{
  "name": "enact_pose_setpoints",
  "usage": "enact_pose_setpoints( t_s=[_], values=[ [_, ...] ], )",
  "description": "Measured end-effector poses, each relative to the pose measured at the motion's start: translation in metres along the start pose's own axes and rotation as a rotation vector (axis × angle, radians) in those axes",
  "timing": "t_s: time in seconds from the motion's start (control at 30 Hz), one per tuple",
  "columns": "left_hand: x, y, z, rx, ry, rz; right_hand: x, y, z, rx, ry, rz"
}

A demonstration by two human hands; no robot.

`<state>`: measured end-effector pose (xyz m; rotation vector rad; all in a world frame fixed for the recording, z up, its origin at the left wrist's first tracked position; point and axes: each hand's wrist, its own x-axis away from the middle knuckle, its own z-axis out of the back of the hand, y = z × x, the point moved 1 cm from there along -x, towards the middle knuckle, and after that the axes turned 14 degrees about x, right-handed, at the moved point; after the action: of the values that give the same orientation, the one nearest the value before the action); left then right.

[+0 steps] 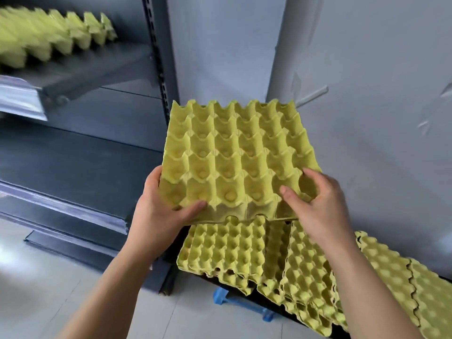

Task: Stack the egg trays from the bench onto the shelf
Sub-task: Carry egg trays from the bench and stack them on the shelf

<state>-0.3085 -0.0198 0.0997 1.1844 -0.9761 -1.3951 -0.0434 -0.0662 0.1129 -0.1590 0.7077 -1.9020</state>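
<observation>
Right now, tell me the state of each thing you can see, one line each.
Held egg tray: lifted, cups up, empty.
Left hand: holds the tray's near left corner.
Right hand: holds its near right corner.
Bench trays: untidy overlapping piles.
Shelf trays: stacked on upper shelf, blurred.

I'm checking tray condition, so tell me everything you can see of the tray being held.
The tray is yellow-green moulded pulp: a grid of empty upward cups with scalloped edges, no visible damage. It is held in the air, tilted towards the camera, above other trays. The left hand grips its near left corner, thumb on top; the right hand pinches the near right corner.
</observation>
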Motion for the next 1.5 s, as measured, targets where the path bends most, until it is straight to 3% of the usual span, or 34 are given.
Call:
enact_pose_setpoints(
  t_s=[0.37,0.7,1.1,1.5],
  values=[
    [-0.013,0.094,0.184,0.067,0.101,-0.293,0.032,-0.186,0.032,-0.175,0.160,0.177],
    [-0.079,0.099,0.323,0.115,0.178,-0.290,0.033,-0.332,0.000,-0.190,0.181,0.282],
    [-0.214,0.097,0.400,0.091,0.274,-0.302,-0.050,-0.451,-0.052,-0.061,0.107,0.357],
    [-0.295,0.056,0.451,0.017,0.149,-0.219,-0.062,-0.508,-0.105,0.141,0.104,0.303]
  ],
)
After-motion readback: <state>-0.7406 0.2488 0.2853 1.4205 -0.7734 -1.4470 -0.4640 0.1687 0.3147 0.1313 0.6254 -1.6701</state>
